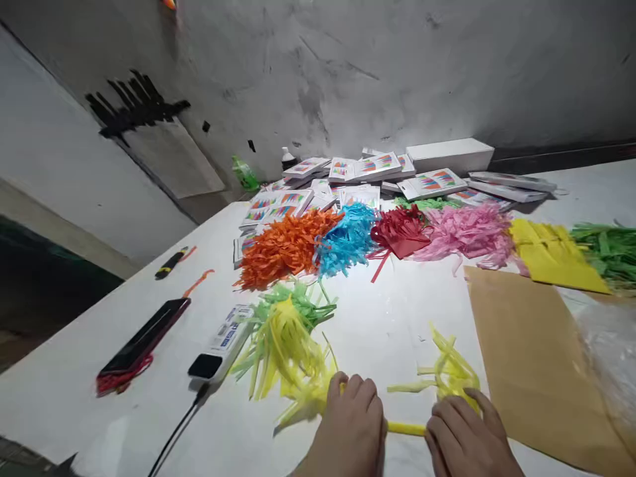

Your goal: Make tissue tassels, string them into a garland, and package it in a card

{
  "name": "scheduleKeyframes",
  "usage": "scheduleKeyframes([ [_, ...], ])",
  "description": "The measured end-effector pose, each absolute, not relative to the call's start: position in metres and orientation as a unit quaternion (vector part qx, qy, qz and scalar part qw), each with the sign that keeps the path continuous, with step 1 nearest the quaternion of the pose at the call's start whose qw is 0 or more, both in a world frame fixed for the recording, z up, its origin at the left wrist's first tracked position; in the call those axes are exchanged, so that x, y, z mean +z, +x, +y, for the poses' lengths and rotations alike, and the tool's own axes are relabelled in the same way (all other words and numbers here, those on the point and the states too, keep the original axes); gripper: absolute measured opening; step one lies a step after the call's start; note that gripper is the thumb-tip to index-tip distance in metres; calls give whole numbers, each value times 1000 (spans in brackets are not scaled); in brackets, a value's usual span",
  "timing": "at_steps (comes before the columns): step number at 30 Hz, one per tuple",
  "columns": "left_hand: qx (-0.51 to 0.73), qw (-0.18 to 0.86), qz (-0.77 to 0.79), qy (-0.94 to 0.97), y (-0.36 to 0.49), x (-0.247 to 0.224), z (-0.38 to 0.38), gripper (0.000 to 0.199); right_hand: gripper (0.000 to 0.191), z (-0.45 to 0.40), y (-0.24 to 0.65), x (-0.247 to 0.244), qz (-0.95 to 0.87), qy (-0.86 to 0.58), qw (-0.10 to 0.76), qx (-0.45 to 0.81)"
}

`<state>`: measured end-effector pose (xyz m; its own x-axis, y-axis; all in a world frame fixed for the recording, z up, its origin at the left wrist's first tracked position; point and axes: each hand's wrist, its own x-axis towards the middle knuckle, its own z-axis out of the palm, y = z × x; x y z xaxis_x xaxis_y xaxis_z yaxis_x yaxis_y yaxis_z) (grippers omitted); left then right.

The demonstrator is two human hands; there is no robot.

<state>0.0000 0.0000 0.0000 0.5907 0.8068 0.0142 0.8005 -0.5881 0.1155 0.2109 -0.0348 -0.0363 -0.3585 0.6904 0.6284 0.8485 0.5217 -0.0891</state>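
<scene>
yellow strip (pixel 406 428) | partly hidden | under left hand (pixel 355 414), right hand (pixel 467 430)

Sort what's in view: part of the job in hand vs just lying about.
Job in hand:
- yellow strip, held by left hand and right hand
- yellow fringe by left hand
- likely also orange bundle, blue bundle, red bundle, pink bundle

Apparently just lying about:
- phone
- white device, black cable
- black-and-yellow tool
- green bottle

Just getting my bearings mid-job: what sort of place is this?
Probably a small craft workspace, judging by the yellow strip, the orange fringed bundle among other colours, and the heaped printed packets.
</scene>
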Motion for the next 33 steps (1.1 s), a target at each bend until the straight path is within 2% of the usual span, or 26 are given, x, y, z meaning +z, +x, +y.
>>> scheduleKeyframes([
  [5, 64, -3, 393, 917, 1, 11, 10, 11, 27, -33, 203, -32, -791, -520, 304, -109],
  [10, 135, -80, 244, 957, -1, 6, 12, 18, 32, -33, 198, -26, -828, -451, 316, -110],
  [14, 133, -87, 244, 957, 4, -3, 14, 27, 33, -28, 193, -28, -831, -422, 331, -145],
  [17, 90, -53, 276, 955, 7, 2, 17, 24, 34, -23, 188, -26, -825, -413, 346, -173],
  [20, 59, -24, 290, 955, 7, 11, 15, 21, 31, -20, 187, -23, -841, -391, 323, -188],
  [26, 91, -81, 243, 962, 7, -1, 9, 26, 26, -20, 187, -24, -847, -378, 318, -196],
  [29, 78, -20, 324, 943, 8, -4, 8, 17, 24, -17, 186, -24, -847, -383, 310, -199],
  [31, 81, 90, 399, 909, 9, 6, 4, 11, 26, -16, 189, -19, -844, -384, 320, -194],
  [33, 110, 243, 444, 855, 10, 23, -1, 13, 29, -19, 196, -10, -840, -376, 348, -179],
])
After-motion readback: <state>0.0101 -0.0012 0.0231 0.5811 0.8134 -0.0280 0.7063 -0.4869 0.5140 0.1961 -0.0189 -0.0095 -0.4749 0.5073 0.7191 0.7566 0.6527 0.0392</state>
